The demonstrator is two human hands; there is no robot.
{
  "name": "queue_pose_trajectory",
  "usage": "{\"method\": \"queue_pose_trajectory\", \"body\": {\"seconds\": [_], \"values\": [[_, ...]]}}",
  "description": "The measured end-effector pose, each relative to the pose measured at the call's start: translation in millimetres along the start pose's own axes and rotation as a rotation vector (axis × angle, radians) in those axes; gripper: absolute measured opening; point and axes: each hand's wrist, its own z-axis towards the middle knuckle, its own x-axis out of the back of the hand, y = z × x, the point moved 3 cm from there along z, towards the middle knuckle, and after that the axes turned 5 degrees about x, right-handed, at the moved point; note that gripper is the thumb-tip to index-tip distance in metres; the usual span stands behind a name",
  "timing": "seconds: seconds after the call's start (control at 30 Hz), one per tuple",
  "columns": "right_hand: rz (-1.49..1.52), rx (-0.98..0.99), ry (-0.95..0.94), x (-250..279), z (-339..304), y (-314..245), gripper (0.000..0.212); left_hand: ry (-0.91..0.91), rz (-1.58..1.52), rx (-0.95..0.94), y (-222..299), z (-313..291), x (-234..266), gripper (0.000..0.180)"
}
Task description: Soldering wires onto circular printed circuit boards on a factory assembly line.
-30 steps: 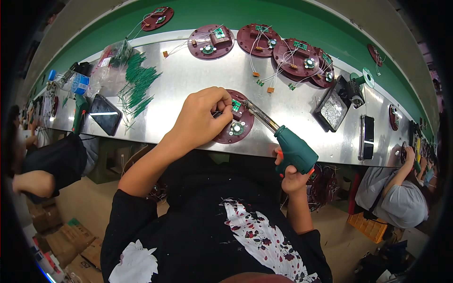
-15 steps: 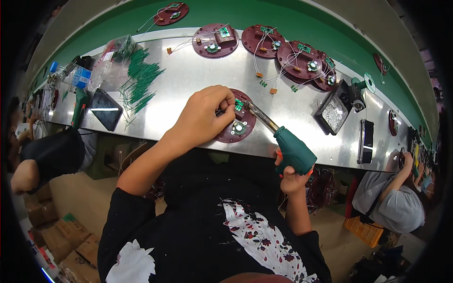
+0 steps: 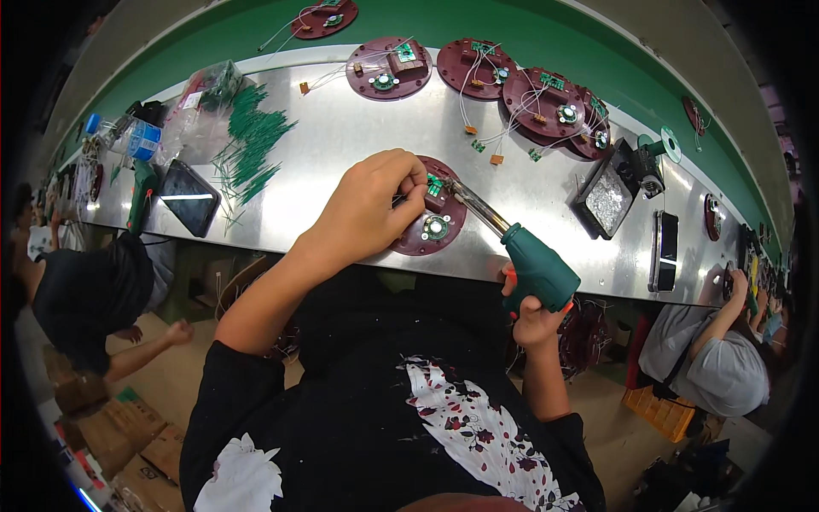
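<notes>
My right hand (image 3: pixel 536 324) grips a green soldering gun (image 3: pixel 543 271) with a red trigger. Its metal tip points up and left, reaching the small green circuit board (image 3: pixel 435 186) on a round maroon plastic disc (image 3: pixel 416 244). The disc lies near the bench's front edge and carries a round white-and-green part (image 3: pixel 436 228). My left hand (image 3: pixel 368 203) is closed beside that board, thumb and forefinger pinched together over the disc's left side. Whatever the fingertips hold is hidden. Whether the tip touches the board I cannot tell.
Several wired maroon discs (image 3: pixel 388 81) stand along the metal bench's far side. Green wires (image 3: pixel 254 136), a bottle (image 3: pixel 141 139) and a dark tablet-like device (image 3: pixel 189 198) lie left. A black tray (image 3: pixel 604 200), a spool stand (image 3: pixel 661 154) and a phone (image 3: pixel 665 252) are right. People sit both sides.
The soldering gun has shifted slightly right, its tip staying by the board. My left hand keeps its pinch. A disc on the green strip has moved right. The left co-worker's arm now reaches out.
</notes>
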Motion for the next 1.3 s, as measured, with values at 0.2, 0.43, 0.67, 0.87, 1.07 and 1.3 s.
{"method": "queue_pose_trajectory", "body": {"seconds": [0.2,0.43,0.67,0.87,1.07,1.3], "values": [[0.018,0.025,0.067,-3,1,0,0.081,-0.002,-0.014,0.020,2,3,1,0.011],[-0.013,0.013,0.036,0,-2,2,0.082,0.023,0.009,0.029,3,2,0,0.010],[-0.007,-0.003,0.063,-1,-4,2,0.084,0.029,0.029,0.030,3,1,-2,0.009],[-0.004,-0.002,0.050,1,-5,4,0.085,0.040,0.076,0.010,4,1,-3,0.010],[0.002,-0.002,0.082,0,-5,4,0.086,0.048,0.081,0.043,7,-3,-3,0.014],[0.036,0.015,0.135,-2,-10,6,0.087,0.039,0.056,0.055,6,-4,-3,0.015]]}}
